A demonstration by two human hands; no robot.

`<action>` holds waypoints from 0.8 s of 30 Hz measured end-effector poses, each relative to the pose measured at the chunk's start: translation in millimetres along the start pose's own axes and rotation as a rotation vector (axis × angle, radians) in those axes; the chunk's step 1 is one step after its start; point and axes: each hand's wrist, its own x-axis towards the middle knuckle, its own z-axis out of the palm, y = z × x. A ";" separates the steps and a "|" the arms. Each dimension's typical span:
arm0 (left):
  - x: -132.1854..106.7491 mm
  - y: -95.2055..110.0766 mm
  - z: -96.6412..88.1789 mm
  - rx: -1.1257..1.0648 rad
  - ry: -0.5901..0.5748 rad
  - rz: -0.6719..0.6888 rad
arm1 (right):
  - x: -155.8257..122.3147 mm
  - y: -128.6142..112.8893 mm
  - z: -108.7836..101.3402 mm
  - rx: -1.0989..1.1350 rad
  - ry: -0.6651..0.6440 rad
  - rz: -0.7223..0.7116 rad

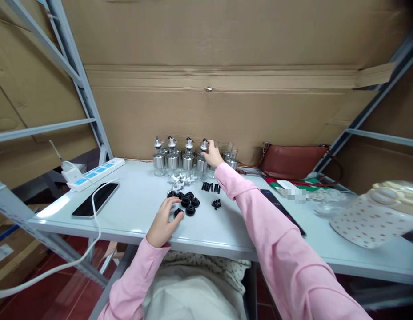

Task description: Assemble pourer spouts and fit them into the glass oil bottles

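Observation:
My right hand (213, 154) reaches to the back row and closes round the top of a glass oil bottle (201, 165) with a steel band, at its pour spout (204, 144). Three more bottles with spouts, such as this bottle (173, 162), stand to its left. Near the front edge, my left hand (163, 222) curls its thumb and fingers round a black ribbed stopper (178, 213). Several more black stoppers (190, 210) lie beside it. Behind them is a heap of pale spout pieces (181, 180). Black tubes (211, 187) and small black caps (216, 204) lie to the right.
Bottles without spouts (231, 161) stand right of my right hand. A phone (96, 200) and power strip (99, 173) lie left, with a white cable. To the right are a dark phone (282, 211), brown bag (294, 161) and dotted jug (373, 218). Cardboard (226, 111) backs the table.

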 end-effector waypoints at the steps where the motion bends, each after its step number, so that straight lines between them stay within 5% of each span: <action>1: -0.7 -0.2 0.8 0.012 0.004 -0.002 | -0.5 1.1 1.1 0.012 0.011 -0.017; 7: 8.0 19.8 -5.4 0.107 0.195 0.086 | -29.6 7.4 -4.9 0.054 0.258 -0.157; 11: 53.0 46.8 -26.7 0.312 0.275 0.296 | -59.6 9.8 -7.6 0.018 0.159 -0.292; 14: 100.8 45.6 -34.9 0.559 0.059 0.333 | -76.0 11.2 -6.6 -0.034 -0.009 -0.384; 18: 141.7 10.4 -20.6 0.760 -0.299 0.290 | -88.2 15.2 -12.1 -0.078 -0.091 -0.466; 24: 139.8 -24.9 5.5 0.849 -0.402 0.279 | -91.2 22.3 -12.4 -0.073 -0.134 -0.360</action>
